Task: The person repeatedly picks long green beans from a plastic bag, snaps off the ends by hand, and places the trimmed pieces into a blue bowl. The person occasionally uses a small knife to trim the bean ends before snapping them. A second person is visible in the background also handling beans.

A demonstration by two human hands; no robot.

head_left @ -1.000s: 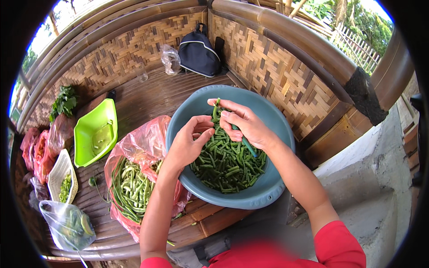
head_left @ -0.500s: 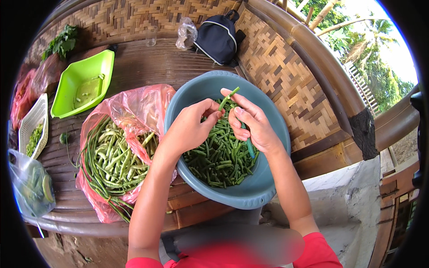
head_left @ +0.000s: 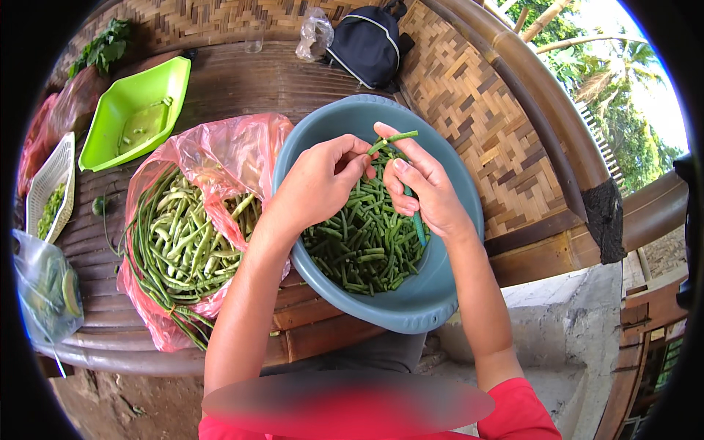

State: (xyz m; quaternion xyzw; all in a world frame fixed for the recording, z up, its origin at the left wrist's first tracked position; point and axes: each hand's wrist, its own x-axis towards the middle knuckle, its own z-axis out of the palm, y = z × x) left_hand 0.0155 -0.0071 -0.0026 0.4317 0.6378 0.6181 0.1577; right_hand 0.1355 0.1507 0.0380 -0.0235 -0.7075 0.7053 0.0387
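Note:
Above the blue-grey basin (head_left: 299, 253), my left hand (head_left: 320, 180) pinches a green long bean (head_left: 400, 137) between thumb and fingertips. The bean's free end points right, past the raised index finger of my right hand (head_left: 431, 192). Curled in the right hand's other fingers is a small knife (head_left: 419, 229); its teal handle sticks out below the palm, and its blade is hidden. Many short cut bean pieces (head_left: 367, 246) fill the basin under both hands. Left of the basin, a pink plastic bag (head_left: 246, 136) lies open around pale bean pods (head_left: 192, 246) and long thin beans (head_left: 143, 253).
Further left on the bamboo platform (head_left: 227, 84) are a lime-green tray (head_left: 99, 139), a white basket (head_left: 67, 169) and a clear bag of vegetables (head_left: 48, 290). A dark backpack (head_left: 367, 48) and a drinking glass (head_left: 254, 38) stand at the back. A woven wall (head_left: 469, 139) borders the right.
The bean has swung from a steep upward slant to nearly level, its free end now pointing right. My hands keep their grips. The whole view has shifted slightly, with the basin higher in it.

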